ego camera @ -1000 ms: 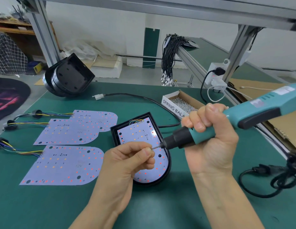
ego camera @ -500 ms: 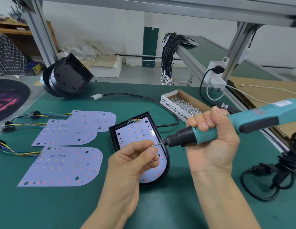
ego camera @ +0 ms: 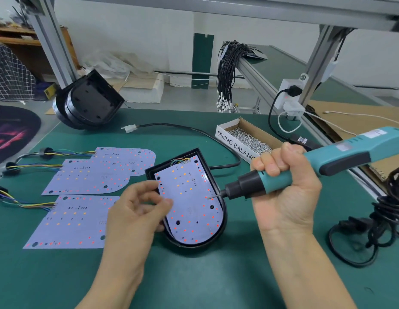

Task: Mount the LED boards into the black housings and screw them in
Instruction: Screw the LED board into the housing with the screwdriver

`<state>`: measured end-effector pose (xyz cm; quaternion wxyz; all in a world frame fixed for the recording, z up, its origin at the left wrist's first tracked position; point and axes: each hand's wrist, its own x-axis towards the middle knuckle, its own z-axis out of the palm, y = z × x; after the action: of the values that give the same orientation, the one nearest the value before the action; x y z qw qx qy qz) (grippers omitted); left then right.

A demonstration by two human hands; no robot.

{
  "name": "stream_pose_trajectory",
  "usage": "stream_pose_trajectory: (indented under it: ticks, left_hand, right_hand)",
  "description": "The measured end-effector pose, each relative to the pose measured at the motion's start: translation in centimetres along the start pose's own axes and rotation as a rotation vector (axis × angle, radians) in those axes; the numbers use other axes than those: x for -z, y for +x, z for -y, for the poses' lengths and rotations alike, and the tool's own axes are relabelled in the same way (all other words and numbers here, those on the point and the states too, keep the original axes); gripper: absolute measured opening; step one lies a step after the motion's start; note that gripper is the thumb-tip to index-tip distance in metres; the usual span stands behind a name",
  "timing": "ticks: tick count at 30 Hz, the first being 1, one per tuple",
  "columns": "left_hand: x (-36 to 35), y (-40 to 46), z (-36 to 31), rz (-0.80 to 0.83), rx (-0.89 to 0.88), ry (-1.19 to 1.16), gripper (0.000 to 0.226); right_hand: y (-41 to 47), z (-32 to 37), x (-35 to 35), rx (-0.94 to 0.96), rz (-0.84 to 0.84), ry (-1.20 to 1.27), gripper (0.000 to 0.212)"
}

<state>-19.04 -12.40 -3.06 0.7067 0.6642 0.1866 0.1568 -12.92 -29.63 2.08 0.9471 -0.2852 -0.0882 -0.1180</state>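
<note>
LED board [ego camera: 189,204] left of screwdriver [ego camera: 283,172] grip

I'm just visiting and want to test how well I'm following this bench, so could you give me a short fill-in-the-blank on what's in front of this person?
1. The right hand grips a teal electric ____.
2. The LED board being worked on sits inside a ____ housing.
3. The open cardboard box behind the housing is full of small metal ____.
4. Loose LED boards lie on the green mat to the ____ of the housing.

Missing words: screwdriver; black; screws; left
</note>
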Motion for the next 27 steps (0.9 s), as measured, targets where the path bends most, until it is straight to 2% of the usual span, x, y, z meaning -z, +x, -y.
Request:
stream_pose_trajectory:
  ticks: [1,3,5,8,12,15,19,24,27]
  left_hand:
    - [0.6,0.5,0.3,-0.062,-0.011,0.215,0.037]
    - [1.0,0.8,0.7,-0.088,-0.004,0.603,0.047]
    - [0.8,0.4,0.9,-0.061,-0.065,0.778,0.053]
    - [0.5,0.4,1.1,-0.056,-0.201,0.808,0.045]
    - [0.6,1.1,0.8,0.01,-0.014,0.69,0.046]
    - [0.6,1.3,1.2,0.064,0.024,0.747,0.046]
    - [0.0,2.2,0.8,0.04,0.014,0.783,0.06]
    - [-1.5,3.5,0.6,0.081,-0.009,0.78,0.067]
    - [-1.9,4.2,0.6,0.13,0.024,0.762,0.081]
  right_hand:
    - [0.0,-0.1,0.2,-0.01,0.0,-0.007,0.027]
    - [-0.1,-0.2,0.6,-0.026,-0.007,-0.032,0.028]
    - [-0.1,-0.2,1.0,-0.033,-0.013,-0.057,0.028]
    - [0.0,0.0,1.6,-0.029,-0.017,-0.083,0.029]
    - [0.1,0.3,1.9,-0.03,-0.01,-0.103,0.03]
    - [0.0,0.1,2.0,-0.032,0.0,-0.126,0.031]
    - [0.0,0.1,2.1,-0.046,0.0,-0.146,0.032]
    - [0.3,1.1,2.4,-0.071,0.05,-0.208,0.032]
    - [1.2,2.8,2.9,-0.127,0.125,-0.244,0.049]
